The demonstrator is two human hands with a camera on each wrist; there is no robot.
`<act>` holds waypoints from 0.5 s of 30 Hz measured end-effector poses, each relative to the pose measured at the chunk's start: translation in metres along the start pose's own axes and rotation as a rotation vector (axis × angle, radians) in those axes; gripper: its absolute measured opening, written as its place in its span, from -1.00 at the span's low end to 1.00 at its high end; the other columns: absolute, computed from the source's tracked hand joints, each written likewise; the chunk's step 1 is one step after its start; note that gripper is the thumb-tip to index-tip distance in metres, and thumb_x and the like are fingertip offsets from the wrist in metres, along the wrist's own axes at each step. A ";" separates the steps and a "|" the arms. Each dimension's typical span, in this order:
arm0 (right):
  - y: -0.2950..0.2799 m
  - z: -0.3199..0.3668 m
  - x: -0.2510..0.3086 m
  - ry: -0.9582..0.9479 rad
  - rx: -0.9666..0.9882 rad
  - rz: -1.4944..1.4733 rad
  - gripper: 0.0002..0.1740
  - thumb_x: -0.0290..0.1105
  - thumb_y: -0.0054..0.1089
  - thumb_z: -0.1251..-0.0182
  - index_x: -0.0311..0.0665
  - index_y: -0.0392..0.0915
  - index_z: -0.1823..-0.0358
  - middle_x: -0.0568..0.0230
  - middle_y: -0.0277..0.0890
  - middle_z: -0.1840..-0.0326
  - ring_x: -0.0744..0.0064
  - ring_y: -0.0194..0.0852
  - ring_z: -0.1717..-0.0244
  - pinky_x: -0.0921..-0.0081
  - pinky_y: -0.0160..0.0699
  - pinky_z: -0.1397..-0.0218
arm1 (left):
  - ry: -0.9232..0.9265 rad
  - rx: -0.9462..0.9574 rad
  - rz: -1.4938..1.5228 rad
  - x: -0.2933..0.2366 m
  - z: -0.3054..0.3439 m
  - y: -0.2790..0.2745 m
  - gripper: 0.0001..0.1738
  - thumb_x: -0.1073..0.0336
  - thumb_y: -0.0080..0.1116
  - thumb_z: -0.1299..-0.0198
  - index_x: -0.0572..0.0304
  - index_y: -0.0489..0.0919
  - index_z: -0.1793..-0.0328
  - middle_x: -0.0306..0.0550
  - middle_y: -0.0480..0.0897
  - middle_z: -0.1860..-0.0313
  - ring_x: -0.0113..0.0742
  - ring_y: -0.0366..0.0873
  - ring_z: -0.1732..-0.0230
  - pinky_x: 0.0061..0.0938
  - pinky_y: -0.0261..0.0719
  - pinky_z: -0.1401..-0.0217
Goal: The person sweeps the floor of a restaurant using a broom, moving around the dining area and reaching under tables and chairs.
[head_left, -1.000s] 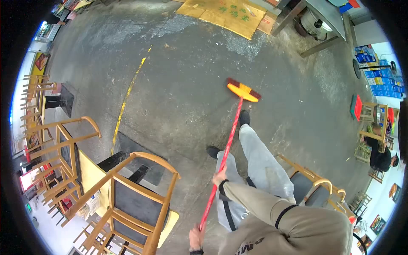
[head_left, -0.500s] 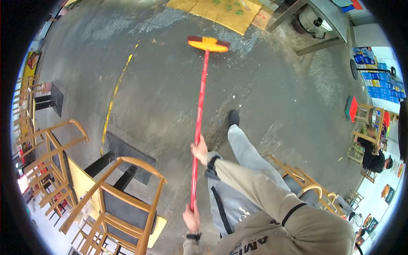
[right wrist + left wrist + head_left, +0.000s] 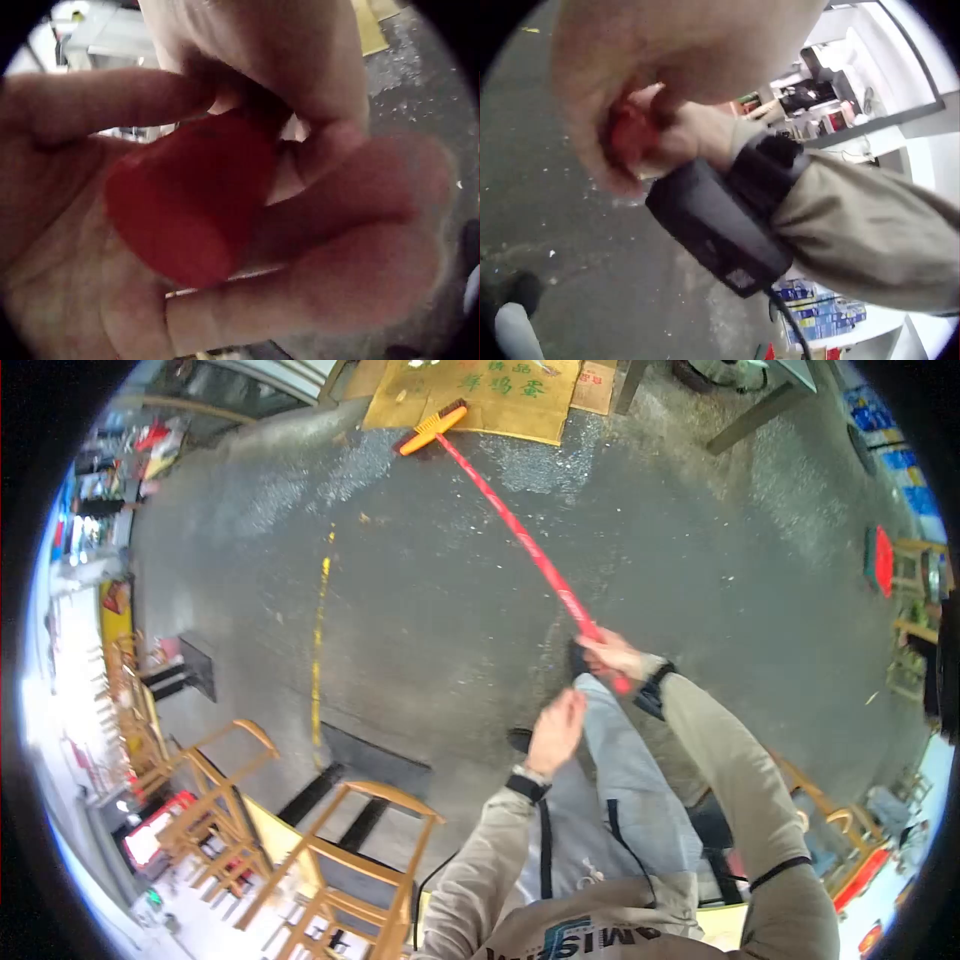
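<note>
A broom with a red striped handle (image 3: 530,545) reaches from the person to its yellow head (image 3: 433,430), tilted at the cardboard's near left edge. The right hand (image 3: 614,657) grips the handle close to its end; its curled fingers (image 3: 330,154) show in the right wrist view. Beside the handle's end, the left hand (image 3: 557,732) has its fingers extended. In the right wrist view the left palm (image 3: 60,225) lies behind the red handle end (image 3: 195,217); whether they touch is unclear. The left wrist view is blurred, with the left hand (image 3: 682,45) in front.
Flattened cardboard (image 3: 500,405) lies on the floor ahead, near metal table legs (image 3: 755,418). Upturned wooden chairs (image 3: 390,792) stand at the lower left, by a black base plate (image 3: 375,755). More chairs (image 3: 840,815) are at the lower right.
The broom head has moved forward and left to the cardboard. The left hand has let go of the handle's end. The right hand has moved right and now grips near that end.
</note>
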State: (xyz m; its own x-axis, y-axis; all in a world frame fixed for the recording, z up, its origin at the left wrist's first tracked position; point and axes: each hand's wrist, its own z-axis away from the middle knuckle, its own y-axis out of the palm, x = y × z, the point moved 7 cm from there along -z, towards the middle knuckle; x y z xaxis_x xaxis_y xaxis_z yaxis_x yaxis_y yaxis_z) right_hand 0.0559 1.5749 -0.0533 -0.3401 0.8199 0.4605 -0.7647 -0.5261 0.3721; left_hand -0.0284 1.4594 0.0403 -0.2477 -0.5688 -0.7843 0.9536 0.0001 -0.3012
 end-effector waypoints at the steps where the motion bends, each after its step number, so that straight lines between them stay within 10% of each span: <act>1: -0.038 0.013 -0.004 -0.049 -0.235 0.281 -0.65 -0.05 0.08 -0.34 -0.14 0.40 0.04 0.44 0.38 0.52 0.56 0.35 0.56 0.48 0.36 0.55 | 0.025 0.034 -0.110 0.009 0.012 0.010 -0.66 0.04 -0.08 -0.32 0.13 0.45 0.03 0.11 0.63 0.31 0.11 0.60 0.24 -0.14 0.52 0.22; 2: -0.083 0.008 -0.025 -0.309 -0.424 0.609 -0.56 0.02 0.04 -0.34 -0.22 0.44 0.05 0.23 0.53 0.42 0.27 0.52 0.39 0.32 0.44 0.34 | 0.043 0.064 -0.119 0.025 0.026 0.018 -0.68 0.06 -0.05 -0.30 0.14 0.46 0.03 0.07 0.64 0.32 0.09 0.60 0.24 -0.13 0.53 0.22; 4: -0.106 0.057 -0.035 -0.226 -0.524 0.784 -0.57 0.00 -0.01 -0.34 -0.28 0.45 0.15 -0.15 0.51 0.29 -0.20 0.47 0.18 0.10 0.40 0.19 | 0.053 0.093 -0.147 0.028 0.030 0.024 -0.69 0.09 -0.02 -0.29 0.14 0.46 0.02 0.04 0.65 0.33 0.07 0.61 0.25 -0.13 0.53 0.22; 6: -0.117 0.097 -0.076 -0.208 -0.532 0.787 -0.60 -0.05 -0.01 -0.34 -0.30 0.44 0.22 -0.19 0.51 0.29 -0.23 0.46 0.16 0.02 0.41 0.19 | -0.218 0.122 -0.315 0.028 0.028 0.031 -0.64 0.06 -0.05 -0.30 0.16 0.46 -0.02 0.03 0.64 0.20 0.03 0.59 0.13 -0.16 0.54 0.12; 9: -0.106 0.171 -0.124 -0.076 -0.540 0.746 -0.60 -0.06 0.01 -0.32 -0.32 0.43 0.20 -0.20 0.52 0.30 -0.24 0.48 0.18 0.00 0.44 0.19 | 0.042 0.073 -0.339 -0.030 -0.009 0.077 -0.58 0.04 -0.09 -0.33 0.20 0.45 -0.11 0.11 0.52 -0.09 0.02 0.46 -0.12 -0.23 0.45 -0.14; 15: -0.054 0.273 -0.087 -0.011 -0.820 0.864 -0.59 -0.04 0.02 -0.34 -0.32 0.36 0.30 -0.26 0.43 0.53 -0.29 0.45 0.40 -0.01 0.36 0.40 | 0.596 0.338 -0.380 -0.097 -0.057 0.194 -0.65 0.09 -0.05 -0.28 0.24 0.53 0.09 0.03 0.49 -0.01 -0.09 0.46 -0.04 -0.23 0.47 -0.05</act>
State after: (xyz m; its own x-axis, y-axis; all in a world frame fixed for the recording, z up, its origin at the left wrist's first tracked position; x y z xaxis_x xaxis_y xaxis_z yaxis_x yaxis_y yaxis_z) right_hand 0.2758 1.4702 0.1064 -0.9130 0.2610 0.3135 -0.4079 -0.5987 -0.6894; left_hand 0.1708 1.5614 0.0271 -0.5265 0.0582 -0.8482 0.7615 -0.4113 -0.5009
